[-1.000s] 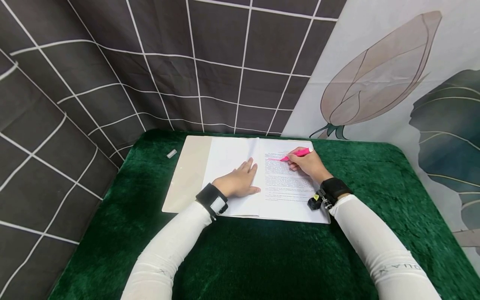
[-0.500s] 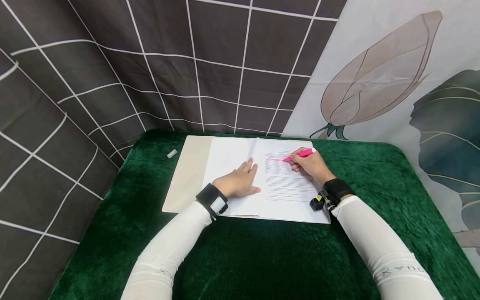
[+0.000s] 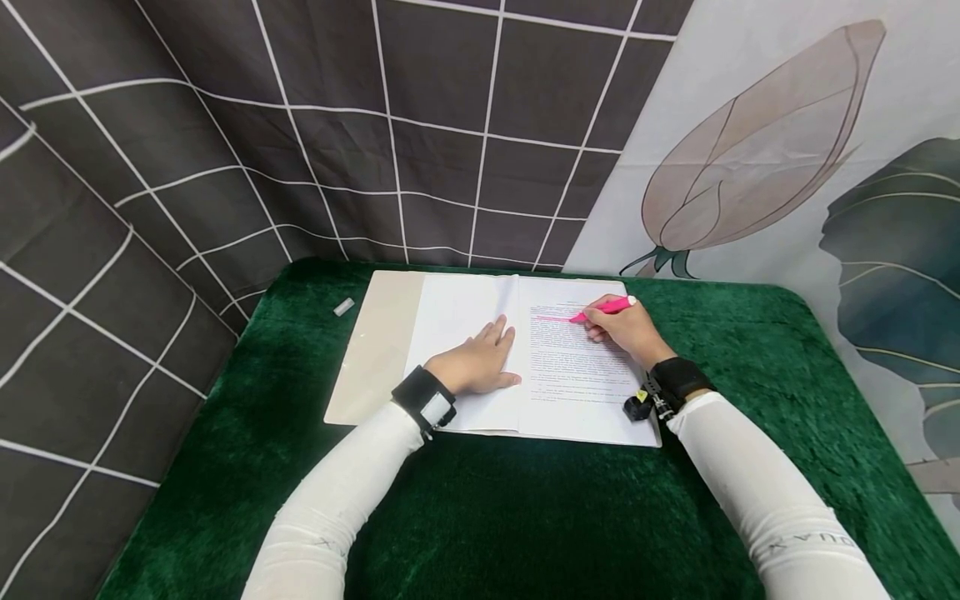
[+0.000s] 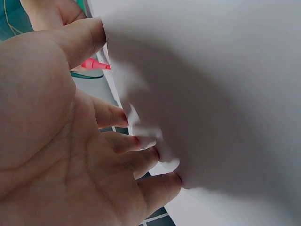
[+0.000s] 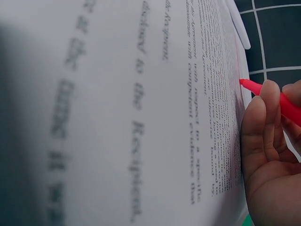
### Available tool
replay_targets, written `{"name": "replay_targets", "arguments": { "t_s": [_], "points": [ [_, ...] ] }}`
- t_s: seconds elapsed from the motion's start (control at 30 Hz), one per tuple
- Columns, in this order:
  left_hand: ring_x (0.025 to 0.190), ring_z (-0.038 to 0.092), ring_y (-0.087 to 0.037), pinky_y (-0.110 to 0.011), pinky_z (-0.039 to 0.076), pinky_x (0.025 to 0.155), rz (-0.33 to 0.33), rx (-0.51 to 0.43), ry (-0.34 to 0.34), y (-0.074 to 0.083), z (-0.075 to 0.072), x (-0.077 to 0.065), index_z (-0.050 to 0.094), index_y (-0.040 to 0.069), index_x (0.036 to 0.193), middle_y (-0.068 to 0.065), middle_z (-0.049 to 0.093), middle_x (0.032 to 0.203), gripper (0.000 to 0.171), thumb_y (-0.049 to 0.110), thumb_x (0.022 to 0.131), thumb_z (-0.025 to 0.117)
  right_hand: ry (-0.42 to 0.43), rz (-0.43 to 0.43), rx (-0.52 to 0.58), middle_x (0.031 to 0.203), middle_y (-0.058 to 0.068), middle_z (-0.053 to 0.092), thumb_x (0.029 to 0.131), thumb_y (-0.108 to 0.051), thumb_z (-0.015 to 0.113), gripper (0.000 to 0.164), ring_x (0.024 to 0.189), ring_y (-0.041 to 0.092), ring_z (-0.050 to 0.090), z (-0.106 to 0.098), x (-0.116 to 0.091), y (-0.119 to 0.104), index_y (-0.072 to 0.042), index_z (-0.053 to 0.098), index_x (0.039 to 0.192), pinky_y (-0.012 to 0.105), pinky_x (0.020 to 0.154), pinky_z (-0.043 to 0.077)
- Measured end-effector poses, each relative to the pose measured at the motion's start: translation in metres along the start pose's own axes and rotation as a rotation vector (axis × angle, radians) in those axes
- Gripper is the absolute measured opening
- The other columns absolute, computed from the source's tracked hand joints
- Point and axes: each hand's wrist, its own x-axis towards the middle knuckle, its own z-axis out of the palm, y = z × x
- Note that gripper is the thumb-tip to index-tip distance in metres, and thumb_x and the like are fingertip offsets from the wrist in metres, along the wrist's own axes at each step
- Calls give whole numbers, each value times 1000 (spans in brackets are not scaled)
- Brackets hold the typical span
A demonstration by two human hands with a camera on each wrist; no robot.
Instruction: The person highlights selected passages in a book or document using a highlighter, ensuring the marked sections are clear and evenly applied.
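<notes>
Pinched in my right hand (image 3: 621, 327) is a pink highlighter (image 3: 611, 307), its tip down on the printed page (image 3: 562, 367) near the top lines. A pink streak runs left from the tip across the text. The right wrist view shows the highlighter (image 5: 254, 86) tip against the paper, with the fingers curled round its barrel. My left hand (image 3: 476, 362) rests with spread fingers on the blank left page (image 3: 457, 304). In the left wrist view the fingertips (image 4: 150, 157) of that hand press on white paper. Both pages lie in an opened cream folder (image 3: 375, 333).
A small pale grey block (image 3: 343, 307) lies left of the folder on the green cloth (image 3: 465, 517) covering the table. Behind stand a dark gridded curtain (image 3: 442, 158) and a white one with a flower print. A camera (image 3: 638, 407) hangs at my right wrist over the page.
My right hand has slid slightly right with the highlighter, and the pink streak on the text has grown longer. My left hand has stayed in place.
</notes>
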Motion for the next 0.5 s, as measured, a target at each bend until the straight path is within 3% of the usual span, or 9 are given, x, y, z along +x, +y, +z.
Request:
{"name": "replay_targets", "arguments": {
  "t_s": [0.5],
  "points": [
    [148, 4, -34, -51, 21, 117, 6, -1, 4, 0, -1, 0, 9, 2, 156, -21, -5, 163, 83, 49, 98, 47, 21, 0, -5, 78, 7, 72, 92, -27, 67, 35, 58, 7, 65, -4, -3, 0, 4, 66, 107, 16, 54, 54]
  ]
}}
